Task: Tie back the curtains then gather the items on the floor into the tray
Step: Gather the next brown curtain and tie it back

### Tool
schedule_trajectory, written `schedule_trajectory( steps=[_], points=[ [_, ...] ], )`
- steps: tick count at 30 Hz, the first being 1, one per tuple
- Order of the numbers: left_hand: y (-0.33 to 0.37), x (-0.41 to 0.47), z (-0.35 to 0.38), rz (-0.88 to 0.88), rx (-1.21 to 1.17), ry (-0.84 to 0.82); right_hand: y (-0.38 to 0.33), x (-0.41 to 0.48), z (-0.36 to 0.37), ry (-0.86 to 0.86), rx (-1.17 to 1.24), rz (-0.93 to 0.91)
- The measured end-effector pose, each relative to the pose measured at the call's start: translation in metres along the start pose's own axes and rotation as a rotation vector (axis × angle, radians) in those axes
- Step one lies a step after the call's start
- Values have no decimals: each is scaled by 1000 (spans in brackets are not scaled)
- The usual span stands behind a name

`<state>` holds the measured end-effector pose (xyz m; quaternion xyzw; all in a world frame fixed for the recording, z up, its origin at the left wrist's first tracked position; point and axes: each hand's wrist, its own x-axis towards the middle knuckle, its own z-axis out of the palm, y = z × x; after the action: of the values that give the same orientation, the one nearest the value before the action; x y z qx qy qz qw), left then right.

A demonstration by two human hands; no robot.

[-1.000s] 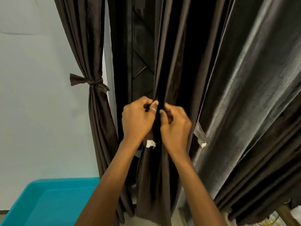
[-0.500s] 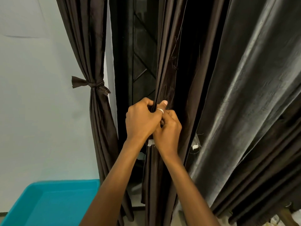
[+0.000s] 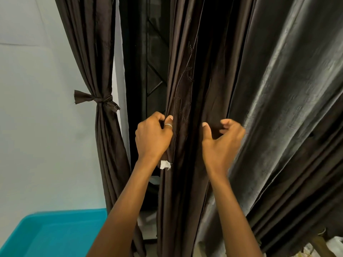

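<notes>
A dark brown left curtain [image 3: 104, 145] hangs against the wall, bound at mid height by a knotted tie [image 3: 101, 100]. The right curtain [image 3: 278, 108] hangs loose in long folds. My left hand [image 3: 153, 138] is shut on the left edge of a bunched fold of that curtain, together with a dark strip that ends in a white tag [image 3: 164, 164]. My right hand [image 3: 221, 143] is at the fold's right side, thumb up and fingers curled apart over the cloth, not clearly gripping it. A teal tray [image 3: 46, 236] sits at the bottom left.
A dark window grille [image 3: 154, 75] shows between the two curtains. A pale wall [image 3: 37, 127] fills the left. At the bottom right a wooden leg [image 3: 319, 245] and some pale clutter peek out under the curtain.
My hands were pressed together on the fold; now the right hand has moved away to the right and opened. The left hand keeps its grip.
</notes>
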<state>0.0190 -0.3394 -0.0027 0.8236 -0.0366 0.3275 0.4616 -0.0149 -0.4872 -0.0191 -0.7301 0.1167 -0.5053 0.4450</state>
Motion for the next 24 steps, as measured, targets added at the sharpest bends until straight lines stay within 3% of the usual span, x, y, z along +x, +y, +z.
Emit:
schedule_trajectory(
  steps=[7,15,19,24],
  points=[
    [-5,4,-9,9,10,9,25,35,-10,-93,-50,-29],
    [-6,8,-10,19,21,-9,31,55,-10,-314,-45,29],
    [-10,9,-12,33,17,1,33,57,-13,-301,-34,36],
    [-18,17,-24,9,33,36,42,78,-31,-155,-74,137]
  ],
)
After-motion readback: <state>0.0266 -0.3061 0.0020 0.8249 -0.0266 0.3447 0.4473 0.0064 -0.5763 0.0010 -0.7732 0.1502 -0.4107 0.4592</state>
